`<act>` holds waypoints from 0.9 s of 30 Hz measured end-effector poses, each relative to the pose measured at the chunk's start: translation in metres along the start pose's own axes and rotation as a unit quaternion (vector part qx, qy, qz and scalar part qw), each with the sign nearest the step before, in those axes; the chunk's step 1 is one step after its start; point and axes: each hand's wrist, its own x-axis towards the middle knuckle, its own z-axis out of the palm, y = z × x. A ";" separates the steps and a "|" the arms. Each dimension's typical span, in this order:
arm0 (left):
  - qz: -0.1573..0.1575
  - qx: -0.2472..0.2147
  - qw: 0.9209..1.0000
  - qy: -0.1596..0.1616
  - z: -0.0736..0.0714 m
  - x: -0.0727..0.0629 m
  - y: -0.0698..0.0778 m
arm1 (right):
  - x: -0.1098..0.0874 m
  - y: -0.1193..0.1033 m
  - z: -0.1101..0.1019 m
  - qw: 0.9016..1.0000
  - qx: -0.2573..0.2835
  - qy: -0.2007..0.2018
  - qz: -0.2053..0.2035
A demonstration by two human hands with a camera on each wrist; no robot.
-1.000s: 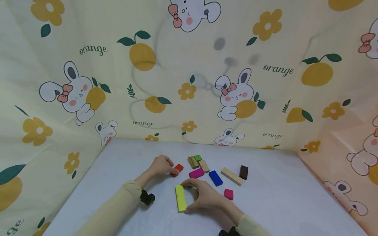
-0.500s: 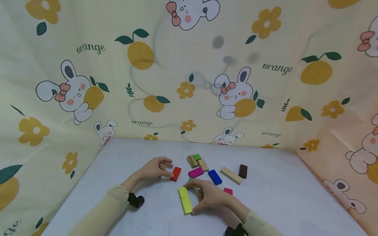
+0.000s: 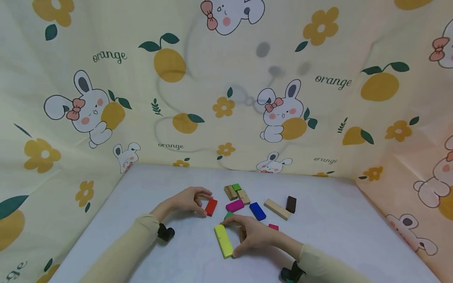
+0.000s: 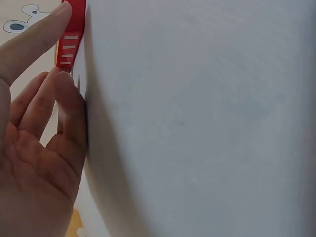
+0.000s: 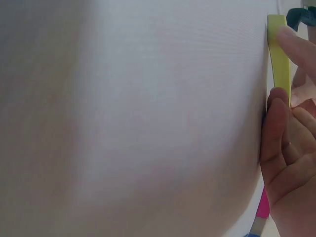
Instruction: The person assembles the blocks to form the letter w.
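Note:
My left hand (image 3: 187,199) pinches a red block (image 3: 211,207) at the left of the group. In the left wrist view the red block (image 4: 75,22) has white bars on its end; the thumb lies on it and the fingers reach its lower end. Lower down, my right hand (image 3: 253,234) grips a long yellow block (image 3: 223,241) by its two ends, thumb at the near one. The right wrist view has this yellow block (image 5: 280,64) close by the white tabletop. A green block (image 3: 228,215) peeks out just behind the right fingertips.
Beyond the hands lie a magenta block (image 3: 235,205), a blue block (image 3: 257,211), a long tan block (image 3: 277,209) and a dark brown block (image 3: 291,204). Wooden blocks (image 3: 231,192) and a bright green block (image 3: 236,187) sit farther back. A pink block (image 3: 273,226) is partly hidden behind the right hand.
The red block has turned in the left hand and its top face shows more. The yellow block has shifted slightly right and toward me, tilting more, with the right hand moving along with it.

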 end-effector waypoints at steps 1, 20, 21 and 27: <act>-0.002 0.003 1.000 -0.001 0.000 0.000 0.000 | -0.001 0.000 -0.001 1.000 0.001 -0.003 0.001; -0.008 0.046 0.998 0.046 0.009 -0.009 0.010 | -0.005 -0.003 -0.004 1.000 0.010 -0.016 -0.002; -0.006 0.048 0.997 0.053 0.010 -0.011 0.012 | -0.005 -0.003 -0.004 1.000 0.013 -0.017 -0.002; -0.006 0.069 0.994 0.081 0.017 -0.021 0.019 | -0.005 -0.004 -0.001 1.000 0.021 -0.017 0.011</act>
